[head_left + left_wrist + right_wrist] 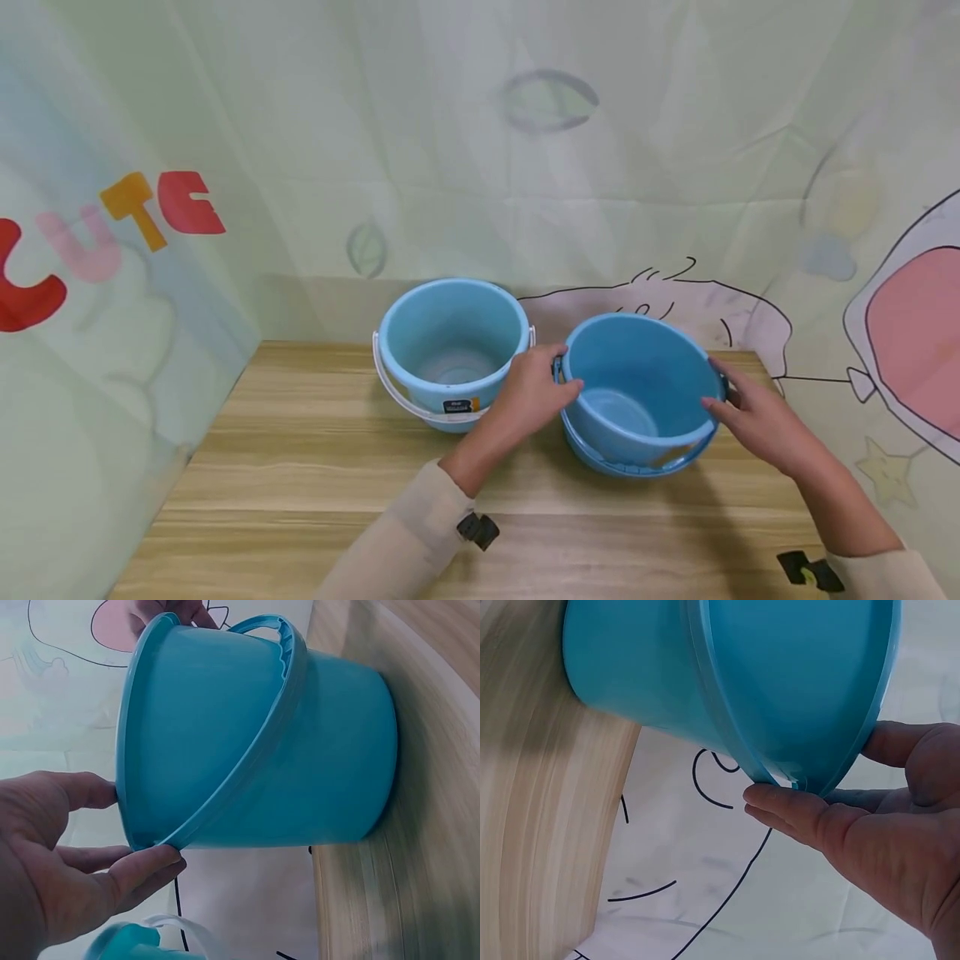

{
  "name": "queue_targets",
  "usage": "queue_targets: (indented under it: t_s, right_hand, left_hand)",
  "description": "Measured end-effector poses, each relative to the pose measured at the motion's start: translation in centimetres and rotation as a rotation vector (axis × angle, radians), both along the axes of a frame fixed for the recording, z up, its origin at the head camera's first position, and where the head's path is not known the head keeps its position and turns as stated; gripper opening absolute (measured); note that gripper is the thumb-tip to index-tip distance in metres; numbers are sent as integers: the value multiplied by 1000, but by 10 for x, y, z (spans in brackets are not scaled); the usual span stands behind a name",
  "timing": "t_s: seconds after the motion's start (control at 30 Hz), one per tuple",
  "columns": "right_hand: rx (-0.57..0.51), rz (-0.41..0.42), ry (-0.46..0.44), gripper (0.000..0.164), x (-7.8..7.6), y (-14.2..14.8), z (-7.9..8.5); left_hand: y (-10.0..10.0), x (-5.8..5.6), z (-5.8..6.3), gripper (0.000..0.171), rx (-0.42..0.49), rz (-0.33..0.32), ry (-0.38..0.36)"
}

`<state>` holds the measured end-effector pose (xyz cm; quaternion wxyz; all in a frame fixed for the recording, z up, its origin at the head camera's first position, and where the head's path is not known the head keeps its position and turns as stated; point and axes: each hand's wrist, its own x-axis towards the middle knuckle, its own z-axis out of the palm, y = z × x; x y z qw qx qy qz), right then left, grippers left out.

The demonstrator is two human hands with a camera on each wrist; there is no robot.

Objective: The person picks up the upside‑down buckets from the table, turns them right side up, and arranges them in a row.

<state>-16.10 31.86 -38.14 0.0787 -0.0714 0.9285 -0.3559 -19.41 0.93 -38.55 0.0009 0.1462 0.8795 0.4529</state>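
Note:
A darker blue bucket (pixel 619 440) sits low over the wooden table on the right, tilted so its mouth leans forward. Its blue handle (pixel 259 746) hangs down along the near side. My left hand (pixel 534 385) grips the left of its rim, thumb on the edge and fingers near the handle joint. On the opposite side, my right hand (pixel 761 417) holds the rim the same way, the thumb and fingertips (pixel 780 796) showing in the right wrist view. The bucket's base is close to the tabletop in the left wrist view. Its inside shows nothing in it.
Beside my left hand stands a lighter blue bucket (pixel 420 397) with a white handle (pixel 397 398) lowered at its front and a dark label. The wooden table (pixel 300 467) meets a printed cloth backdrop (pixel 450 167) behind and at both sides.

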Motion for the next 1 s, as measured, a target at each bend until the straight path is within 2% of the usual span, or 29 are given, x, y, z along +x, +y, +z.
queue_targets:
  t_s: [0.33,0.6,0.77,1.0]
  right_hand:
    - [1,0,-24,73,-8,1,2]
    - [-46,8,-20,74,-19,0,4]
    - [-80,-6,-43,74,-26,0,6]
    - [-159,5,-65,77,-38,2,3]
  left_hand:
    - [6,-10,3,56,-5,13,-49]
    - [9,-20,2,53,-43,30,11]
    - [11,-26,3,53,-36,43,-4]
    - [14,-33,6,50,-75,55,0]
